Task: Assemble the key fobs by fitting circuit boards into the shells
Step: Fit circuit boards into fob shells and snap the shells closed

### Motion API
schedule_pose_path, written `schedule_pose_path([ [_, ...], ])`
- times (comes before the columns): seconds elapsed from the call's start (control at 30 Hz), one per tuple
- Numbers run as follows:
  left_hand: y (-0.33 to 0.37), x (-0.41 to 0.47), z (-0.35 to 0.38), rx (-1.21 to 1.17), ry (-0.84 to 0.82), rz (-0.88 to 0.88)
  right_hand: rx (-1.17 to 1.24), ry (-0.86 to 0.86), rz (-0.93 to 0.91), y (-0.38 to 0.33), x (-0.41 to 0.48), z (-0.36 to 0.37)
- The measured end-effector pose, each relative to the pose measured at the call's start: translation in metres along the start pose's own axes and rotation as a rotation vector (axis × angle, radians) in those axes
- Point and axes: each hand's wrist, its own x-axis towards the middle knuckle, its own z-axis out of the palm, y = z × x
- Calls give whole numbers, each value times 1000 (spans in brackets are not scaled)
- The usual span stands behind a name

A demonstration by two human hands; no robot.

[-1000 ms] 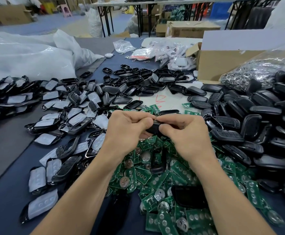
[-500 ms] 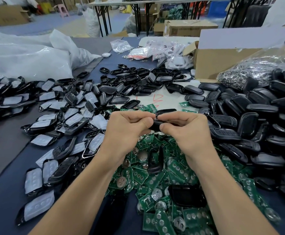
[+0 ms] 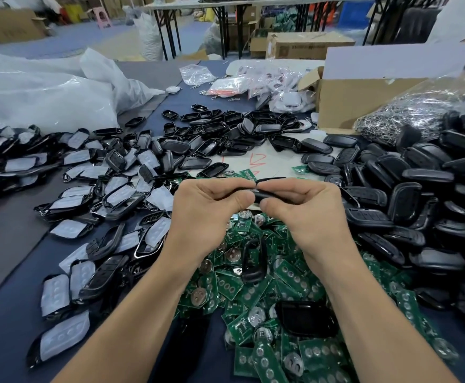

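Note:
My left hand [image 3: 209, 205] and my right hand [image 3: 306, 208] meet at the middle of the view and both pinch one black key fob shell [image 3: 261, 194] between thumbs and fingers, above the table. Most of that shell is hidden by my fingers. Beneath my hands lies a heap of green circuit boards [image 3: 256, 288] with round silver battery clips. A black shell frame [image 3: 253, 261] and a black flat shell half [image 3: 306, 317] lie on the boards.
Shells with white film backs [image 3: 68, 239] spread at the left. Empty black shells [image 3: 214, 134] lie further back, closed black fobs [image 3: 408, 200] pile at the right. A cardboard box [image 3: 364, 98], a bag of metal rings [image 3: 419, 111] and white plastic bags [image 3: 40, 89] stand behind.
Both hands stay together on the same black shell and have risen slightly in view; the fingers have shifted a little along its edge.

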Motion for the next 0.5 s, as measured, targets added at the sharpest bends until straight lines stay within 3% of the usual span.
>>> schedule_pose_path([
  [0.2,2,0,-1,-139,-59,79,189,-83,38,-6,0,-4],
  [0.33,2,1,-2,-196,-142,61,184,-25,-57,-8,0,-3],
  [0.5,5,2,-4,-208,-121,98,121,-6,-109,-10,-4,2],
])
